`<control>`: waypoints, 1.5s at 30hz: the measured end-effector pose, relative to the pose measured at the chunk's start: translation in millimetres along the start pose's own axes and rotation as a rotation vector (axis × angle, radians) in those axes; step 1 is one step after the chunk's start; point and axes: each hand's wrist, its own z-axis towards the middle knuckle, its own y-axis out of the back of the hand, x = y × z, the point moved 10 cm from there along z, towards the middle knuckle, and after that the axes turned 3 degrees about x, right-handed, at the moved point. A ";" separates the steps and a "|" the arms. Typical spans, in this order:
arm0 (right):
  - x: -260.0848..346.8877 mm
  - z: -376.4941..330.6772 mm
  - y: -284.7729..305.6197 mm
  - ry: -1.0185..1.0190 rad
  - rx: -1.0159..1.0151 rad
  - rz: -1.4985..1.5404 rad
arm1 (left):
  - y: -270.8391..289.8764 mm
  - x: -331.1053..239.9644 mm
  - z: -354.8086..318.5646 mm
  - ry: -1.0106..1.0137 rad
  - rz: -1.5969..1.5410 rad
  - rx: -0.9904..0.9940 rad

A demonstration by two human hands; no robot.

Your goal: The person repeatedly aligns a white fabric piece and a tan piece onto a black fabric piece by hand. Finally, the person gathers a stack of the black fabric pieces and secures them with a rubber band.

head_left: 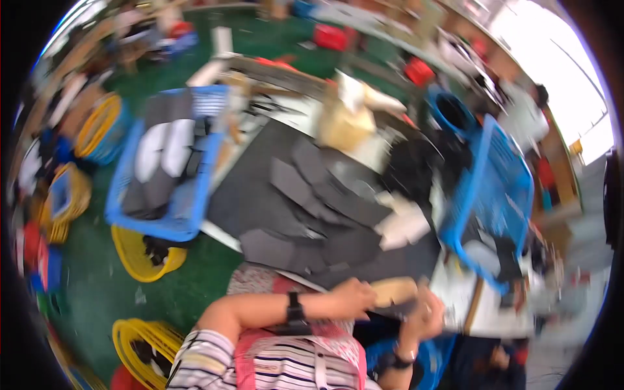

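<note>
Between my two hands, just past the near edge of the table, is a tan, curved flat piece (393, 291) with a dark strip along its lower side. My left hand (354, 299) is closed at its left end, and my right hand (426, 313) is closed at its right end. Motion blurs the fingers and the piece, so its exact kind is unclear. Several dark grey cut pieces (305, 192) lie overlapping on a dark mat (244, 201) in front of me. A pale, off-white piece (404, 223) rests beyond my right hand.
A blue basket (198, 221) with grey and white pieces stands left of the table. Another blue basket (478, 153) leans at the right. Yellow baskets (140, 260) stand on the green floor (214, 286). At the table's far side is a cream-coloured bundle (348, 123).
</note>
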 end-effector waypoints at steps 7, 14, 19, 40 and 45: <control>99.5 1.0 -1.2 0.485 0.108 -0.023 | 47.8 5.8 10.0 0.038 -1.153 -0.320; 83.5 -15.6 -57.5 0.384 0.355 0.380 | 71.8 30.9 -29.0 0.053 -0.791 -0.621; 69.1 -10.2 -73.2 0.312 0.514 0.465 | 60.2 36.0 -26.5 0.047 -0.853 -0.664; 3.5 -37.8 -44.8 -0.482 0.158 0.753 | 108.2 0.3 -23.8 -0.086 -0.891 -0.561; -70.7 -57.5 -62.1 -0.858 0.119 1.730 | 81.6 40.3 -62.6 0.077 -1.393 -0.061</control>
